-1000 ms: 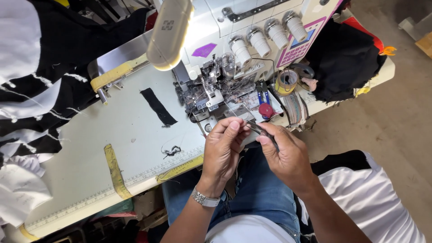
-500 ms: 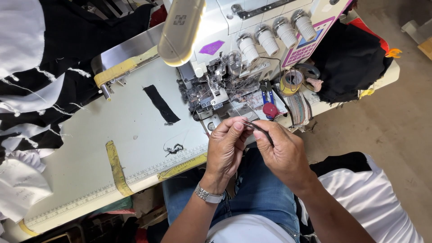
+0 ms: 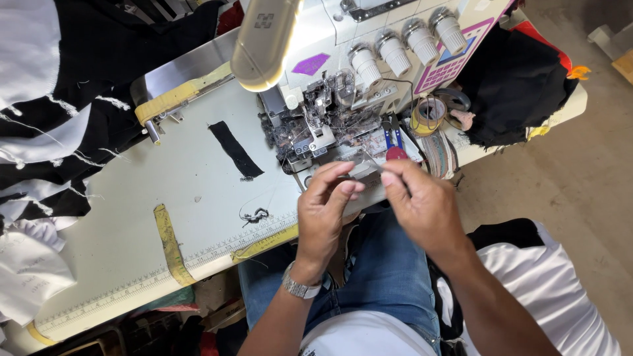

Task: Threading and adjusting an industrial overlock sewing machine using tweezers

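Pale sewing table (image 3: 132, 217) with a printed ruler edge, bearing a white overlock sewing machine (image 3: 349, 86), a black fabric strip (image 3: 235, 150) and a heap of black-and-white cloth (image 3: 46, 112). Left hand (image 3: 324, 214) and right hand (image 3: 422, 204), fingertips pinched together, meet before the machine on a thin dark tool (image 3: 372, 161); which hand grips it cannot be told.

Left of the machine (image 3: 343, 99) the table (image 3: 132, 244) lies open, broken only by a black strip (image 3: 235, 149), a thread tangle (image 3: 254, 215) and a yellow tape (image 3: 169, 244) near the front edge. Farther left, cloth (image 3: 59, 105) heaps over the table's side. Just in front of the machine, the left hand (image 3: 325, 212) and right hand (image 3: 422, 207) fill the gap. Right of the machine, a tape roll (image 3: 428, 113) and black fabric (image 3: 514, 86) crowd the corner.
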